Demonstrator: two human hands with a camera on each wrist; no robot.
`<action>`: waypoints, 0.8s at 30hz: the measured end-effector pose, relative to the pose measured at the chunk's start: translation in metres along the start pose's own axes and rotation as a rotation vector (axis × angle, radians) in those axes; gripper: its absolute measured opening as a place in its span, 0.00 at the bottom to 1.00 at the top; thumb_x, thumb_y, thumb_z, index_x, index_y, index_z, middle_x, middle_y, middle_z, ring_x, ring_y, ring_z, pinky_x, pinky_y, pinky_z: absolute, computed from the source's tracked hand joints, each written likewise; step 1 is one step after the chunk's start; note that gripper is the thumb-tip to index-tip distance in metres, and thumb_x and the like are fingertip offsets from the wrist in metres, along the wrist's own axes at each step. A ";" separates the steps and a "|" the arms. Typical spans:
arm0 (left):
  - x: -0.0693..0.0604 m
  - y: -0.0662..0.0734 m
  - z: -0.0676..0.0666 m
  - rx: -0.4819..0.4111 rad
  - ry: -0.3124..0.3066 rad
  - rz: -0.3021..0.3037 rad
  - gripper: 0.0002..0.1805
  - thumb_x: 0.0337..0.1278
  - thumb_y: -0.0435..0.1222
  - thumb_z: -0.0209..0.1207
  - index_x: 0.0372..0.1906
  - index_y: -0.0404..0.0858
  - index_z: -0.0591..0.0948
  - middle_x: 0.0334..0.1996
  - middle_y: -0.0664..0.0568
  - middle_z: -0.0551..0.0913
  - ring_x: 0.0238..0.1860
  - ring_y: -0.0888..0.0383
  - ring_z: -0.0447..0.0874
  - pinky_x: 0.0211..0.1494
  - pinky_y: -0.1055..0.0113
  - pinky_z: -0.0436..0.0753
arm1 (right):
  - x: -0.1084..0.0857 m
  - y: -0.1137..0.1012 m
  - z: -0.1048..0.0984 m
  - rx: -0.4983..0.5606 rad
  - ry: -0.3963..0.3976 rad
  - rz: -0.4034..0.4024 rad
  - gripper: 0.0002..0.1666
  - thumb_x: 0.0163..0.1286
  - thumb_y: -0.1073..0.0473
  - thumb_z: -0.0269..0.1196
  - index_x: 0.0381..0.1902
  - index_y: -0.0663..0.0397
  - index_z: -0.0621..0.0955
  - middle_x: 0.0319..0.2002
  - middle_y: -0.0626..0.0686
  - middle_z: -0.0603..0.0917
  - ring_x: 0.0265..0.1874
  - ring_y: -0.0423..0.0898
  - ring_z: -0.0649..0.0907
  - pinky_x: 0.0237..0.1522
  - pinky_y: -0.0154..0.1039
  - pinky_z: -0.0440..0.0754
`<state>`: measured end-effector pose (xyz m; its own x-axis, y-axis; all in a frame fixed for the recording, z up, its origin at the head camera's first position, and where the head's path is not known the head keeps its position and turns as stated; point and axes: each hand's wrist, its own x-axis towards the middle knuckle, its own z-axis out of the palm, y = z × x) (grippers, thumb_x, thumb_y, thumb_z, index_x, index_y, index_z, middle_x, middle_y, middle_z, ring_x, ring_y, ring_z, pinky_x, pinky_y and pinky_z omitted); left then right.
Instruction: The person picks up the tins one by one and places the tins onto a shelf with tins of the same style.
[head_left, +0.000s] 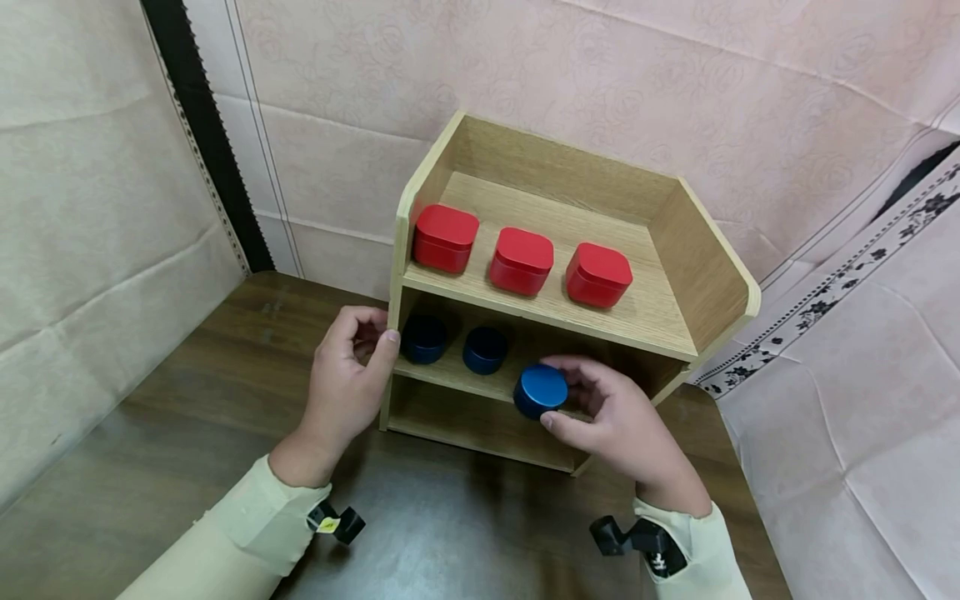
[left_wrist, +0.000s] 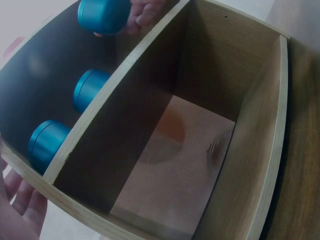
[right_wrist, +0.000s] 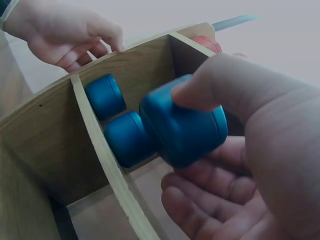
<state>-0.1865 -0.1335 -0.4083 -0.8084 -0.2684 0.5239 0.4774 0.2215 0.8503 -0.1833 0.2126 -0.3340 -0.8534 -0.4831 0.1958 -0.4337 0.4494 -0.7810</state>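
My right hand (head_left: 618, 417) pinches a blue round lidded tin (head_left: 542, 390) between thumb and fingers, in front of the middle level of a small wooden shelf (head_left: 480, 386). In the right wrist view the held tin (right_wrist: 182, 122) is tilted, its lid seam facing the palm. Two matching tins, a left one (head_left: 423, 339) and a right one (head_left: 484, 350), stand on that middle level. My left hand (head_left: 347, 371) is at the shelf's left side panel, with the thumb touching its front edge and the other fingers loosely bent outside it.
Along the front of the top level stand three red lidded tins: left (head_left: 446, 239), middle (head_left: 521, 262) and right (head_left: 598, 275). The shelf stands on a dark wooden table (head_left: 225, 417). Pale patterned cloth (head_left: 337, 125) hangs behind and at both sides.
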 end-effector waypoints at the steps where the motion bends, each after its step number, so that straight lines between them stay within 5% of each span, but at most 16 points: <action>1: 0.000 0.000 0.000 0.000 0.000 -0.001 0.12 0.79 0.34 0.64 0.58 0.34 0.82 0.48 0.50 0.84 0.50 0.58 0.83 0.57 0.78 0.82 | 0.001 -0.001 -0.001 -0.020 0.008 0.015 0.32 0.72 0.60 0.78 0.72 0.51 0.83 0.59 0.55 0.89 0.55 0.50 0.90 0.62 0.34 0.89; 10: 0.000 0.001 0.000 -0.006 0.002 -0.005 0.12 0.78 0.34 0.63 0.58 0.33 0.82 0.48 0.51 0.83 0.50 0.58 0.82 0.56 0.78 0.82 | 0.014 -0.001 -0.002 -0.212 0.105 0.156 0.33 0.73 0.47 0.76 0.73 0.41 0.83 0.62 0.52 0.89 0.57 0.52 0.86 0.62 0.54 0.86; 24: 0.000 -0.001 0.000 -0.006 -0.002 0.000 0.12 0.79 0.35 0.64 0.58 0.34 0.82 0.49 0.50 0.83 0.50 0.57 0.82 0.57 0.77 0.82 | 0.029 0.008 0.000 -0.197 0.179 0.254 0.31 0.74 0.50 0.74 0.72 0.39 0.83 0.67 0.50 0.87 0.65 0.51 0.83 0.67 0.50 0.82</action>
<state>-0.1867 -0.1333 -0.4089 -0.8093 -0.2661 0.5236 0.4794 0.2158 0.8507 -0.2113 0.2021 -0.3347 -0.9705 -0.2066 0.1244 -0.2341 0.6827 -0.6922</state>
